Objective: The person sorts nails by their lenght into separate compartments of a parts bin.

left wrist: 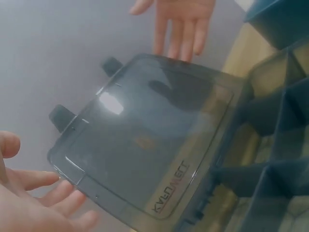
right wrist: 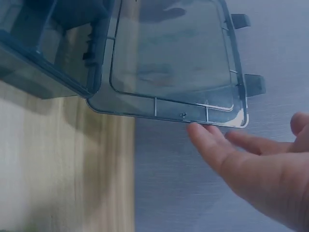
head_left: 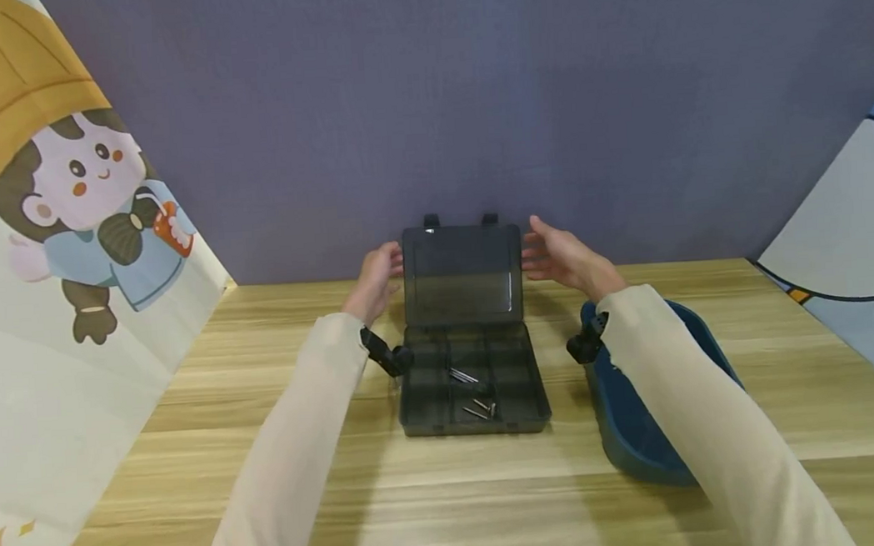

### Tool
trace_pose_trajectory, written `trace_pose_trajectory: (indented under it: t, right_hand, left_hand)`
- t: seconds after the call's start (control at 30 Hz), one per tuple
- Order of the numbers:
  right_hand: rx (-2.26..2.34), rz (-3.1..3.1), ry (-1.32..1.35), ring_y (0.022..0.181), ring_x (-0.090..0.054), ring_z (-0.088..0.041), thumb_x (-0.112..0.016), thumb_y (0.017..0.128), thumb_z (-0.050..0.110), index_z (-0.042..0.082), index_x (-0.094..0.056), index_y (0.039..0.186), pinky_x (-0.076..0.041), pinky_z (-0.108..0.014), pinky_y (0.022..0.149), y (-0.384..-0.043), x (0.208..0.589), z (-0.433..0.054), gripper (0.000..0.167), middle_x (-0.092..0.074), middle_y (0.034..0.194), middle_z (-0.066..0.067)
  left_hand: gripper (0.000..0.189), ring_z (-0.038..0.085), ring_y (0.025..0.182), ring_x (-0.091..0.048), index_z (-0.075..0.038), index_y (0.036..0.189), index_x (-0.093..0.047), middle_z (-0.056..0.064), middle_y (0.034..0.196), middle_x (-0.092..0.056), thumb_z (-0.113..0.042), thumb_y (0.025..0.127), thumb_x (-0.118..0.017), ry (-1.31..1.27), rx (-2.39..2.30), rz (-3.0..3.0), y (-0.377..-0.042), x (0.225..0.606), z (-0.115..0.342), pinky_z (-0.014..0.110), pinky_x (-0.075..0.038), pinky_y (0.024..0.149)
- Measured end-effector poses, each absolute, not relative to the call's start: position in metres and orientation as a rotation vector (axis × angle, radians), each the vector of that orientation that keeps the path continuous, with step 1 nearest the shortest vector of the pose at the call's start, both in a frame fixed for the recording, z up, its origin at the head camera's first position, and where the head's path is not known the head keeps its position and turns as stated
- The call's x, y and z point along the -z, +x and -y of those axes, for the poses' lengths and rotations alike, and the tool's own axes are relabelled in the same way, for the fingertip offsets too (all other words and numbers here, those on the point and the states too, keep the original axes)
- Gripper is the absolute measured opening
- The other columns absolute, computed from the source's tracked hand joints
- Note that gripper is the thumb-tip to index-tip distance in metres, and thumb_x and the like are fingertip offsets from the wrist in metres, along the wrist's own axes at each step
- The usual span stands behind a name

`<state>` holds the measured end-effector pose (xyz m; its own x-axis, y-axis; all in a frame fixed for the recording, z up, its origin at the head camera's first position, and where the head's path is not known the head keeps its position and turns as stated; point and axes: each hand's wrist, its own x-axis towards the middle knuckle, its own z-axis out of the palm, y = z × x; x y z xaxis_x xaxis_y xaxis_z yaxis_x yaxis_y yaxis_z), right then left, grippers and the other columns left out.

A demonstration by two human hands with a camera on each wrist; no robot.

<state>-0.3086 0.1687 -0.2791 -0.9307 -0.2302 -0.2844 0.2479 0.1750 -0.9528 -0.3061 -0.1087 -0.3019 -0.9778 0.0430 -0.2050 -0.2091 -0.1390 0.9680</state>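
A dark see-through compartment box sits on the table with its hinged lid raised. Thin metal nails or pins lie in one compartment, and several screws lie nearer the front. At the lid's left edge is my left hand, its fingertips touching or nearly touching the rim in the left wrist view. My right hand is at the opposite edge with fingers extended; in the right wrist view the fingertips meet the lid's side. Two latch tabs stick out from the lid's free edge.
A deep blue bin stands right of the box, partly under my right forearm. Behind the wooden table rises a grey-purple panel. Cartoon-printed sheets flank both sides.
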Motion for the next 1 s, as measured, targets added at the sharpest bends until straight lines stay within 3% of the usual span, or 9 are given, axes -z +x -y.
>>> trace_pose_trajectory:
  t: [0.17,0.43,0.6,0.73,1.0]
  right_hand:
    - [1.817,-2.102,-0.055,0.145,-0.02,-0.035,-0.02,0.102,0.047,0.01,-0.008,0.154,-0.021,-0.05,0.116,-0.302,0.273,-0.17,0.065,-0.012,0.159,-0.017]
    - [1.785,-2.159,-0.207,0.146,-0.016,-0.031,-0.025,0.099,0.053,0.01,-0.007,0.154,-0.017,-0.05,0.117,-0.283,0.267,-0.171,0.072,-0.012,0.159,-0.016]
    - [1.663,-2.298,-0.31,0.147,-0.012,-0.031,-0.022,0.101,0.05,0.006,-0.003,0.153,-0.015,-0.05,0.117,-0.26,0.266,-0.169,0.071,-0.009,0.159,-0.017]
    - [1.575,-2.44,-0.323,0.147,-0.012,-0.032,-0.024,0.102,0.047,0.003,-0.008,0.153,-0.016,-0.052,0.116,-0.236,0.268,-0.166,0.07,-0.014,0.158,-0.019]
    - [1.479,-2.665,-0.258,0.143,-0.023,-0.037,-0.026,0.1,0.051,0.002,-0.024,0.149,-0.021,-0.055,0.113,-0.194,0.286,-0.163,0.069,-0.029,0.153,-0.02]
  left_hand:
    - [0.049,0.027,0.138,-0.031,-0.001,0.145,-0.032,0.014,0.148,-0.035,-0.025,0.102,-0.032,-0.169,-2.205,-2.006,-0.299,0.29,0.107,0.049,-0.021,0.115]
    - [0.052,0.03,0.144,-0.023,-0.016,0.153,-0.018,0.014,0.155,-0.025,-0.028,0.103,-0.028,-0.004,-2.102,-2.123,-0.285,0.276,0.114,0.06,-0.018,0.112]
    - [0.049,0.03,0.141,-0.031,-0.014,0.151,-0.027,0.015,0.151,-0.034,-0.028,0.103,-0.028,0.083,-2.026,-2.247,-0.268,0.275,0.12,0.06,-0.024,0.11]
    - [0.048,0.033,0.14,-0.033,-0.009,0.149,-0.03,0.02,0.149,-0.036,-0.026,0.104,-0.027,0.149,-1.965,-2.338,-0.246,0.276,0.126,0.057,-0.029,0.109]
    - [0.054,0.033,0.137,-0.037,-0.008,0.152,-0.019,0.019,0.145,-0.044,-0.03,0.103,-0.024,0.205,-1.841,-2.543,-0.207,0.291,0.133,0.049,-0.028,0.113]
